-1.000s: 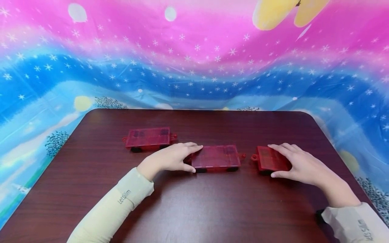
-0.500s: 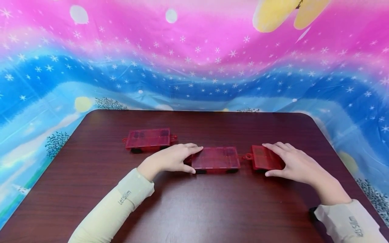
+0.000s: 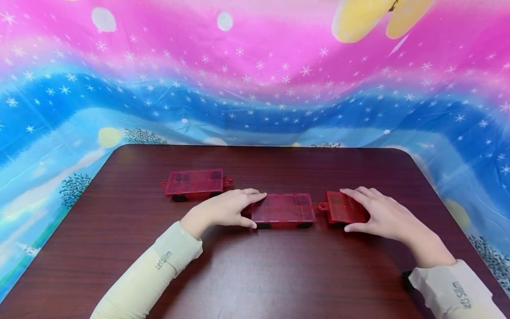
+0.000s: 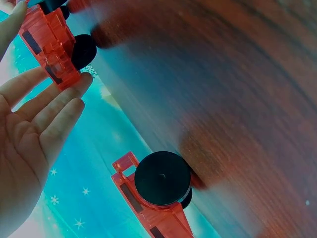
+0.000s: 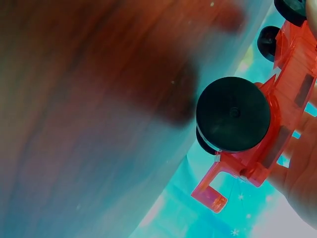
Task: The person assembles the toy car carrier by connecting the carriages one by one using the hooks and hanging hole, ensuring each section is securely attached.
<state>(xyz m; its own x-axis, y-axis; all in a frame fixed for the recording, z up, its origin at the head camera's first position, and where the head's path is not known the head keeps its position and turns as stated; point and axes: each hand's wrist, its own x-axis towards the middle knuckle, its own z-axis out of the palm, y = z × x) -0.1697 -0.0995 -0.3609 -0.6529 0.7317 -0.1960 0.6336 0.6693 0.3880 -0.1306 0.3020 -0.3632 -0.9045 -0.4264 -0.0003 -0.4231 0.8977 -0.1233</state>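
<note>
Three translucent red toy train cars with black wheels stand on the table in the head view. My left hand grips the left end of the middle train car, thumb in front and fingers behind. With my right hand I hold the right train car the same way, covering its right end. That car's ring coupler meets the middle car's right end; whether they are hooked together I cannot tell. Behind my left wrist is the third train car, untouched. A black wheel shows large in the right wrist view.
The dark wood-grain table has rounded far corners. A pink and blue snowflake-printed cloth hangs behind it. Both forearms reach in from the front in pale sleeves.
My right hand has slid the right train car leftward, bringing its ring coupler up to the middle car's end. The left hand and the other two cars have stayed put.
</note>
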